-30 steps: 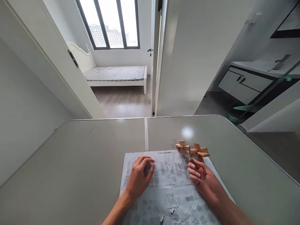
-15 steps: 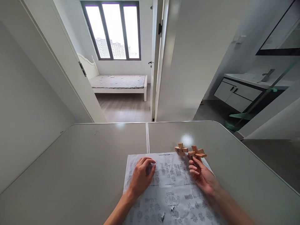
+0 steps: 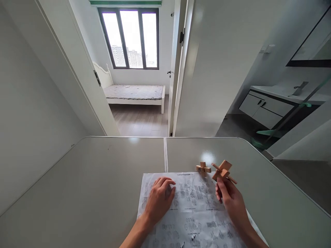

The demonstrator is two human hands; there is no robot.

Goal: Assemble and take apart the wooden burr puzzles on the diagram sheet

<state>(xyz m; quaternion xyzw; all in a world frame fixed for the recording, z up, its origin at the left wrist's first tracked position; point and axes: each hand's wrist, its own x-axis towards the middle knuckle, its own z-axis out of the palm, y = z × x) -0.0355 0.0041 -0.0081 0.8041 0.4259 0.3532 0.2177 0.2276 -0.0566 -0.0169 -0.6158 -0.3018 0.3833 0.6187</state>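
Pinched between the thumb and fingers of my right hand (image 3: 230, 196) is a wooden interlocking puzzle (image 3: 222, 170), its flat bars crossing one another. It is held tilted above the upper right part of a printed paper sheet (image 3: 188, 203). Just left of it, a second, smaller-looking wooden cross puzzle (image 3: 203, 168) stands at the sheet's top edge, with dark marks on one bar. My left hand (image 3: 160, 198) rests on the left side of the sheet, fingers loosely curved and thumb apart, holding nothing that I can see.
The sheet lies on a glossy grey table (image 3: 116, 179) with a seam down its middle. Small dark and white bits (image 3: 193, 237) show near the bottom of the sheet. Beyond the table are an open doorway, a bed (image 3: 134, 92) and a washbasin cabinet (image 3: 269, 106).
My right hand has turned over at the wrist, rotating the held puzzle and moving it slightly right, away from the other one. My left hand keeps its pose. The head view has tilted up slightly.
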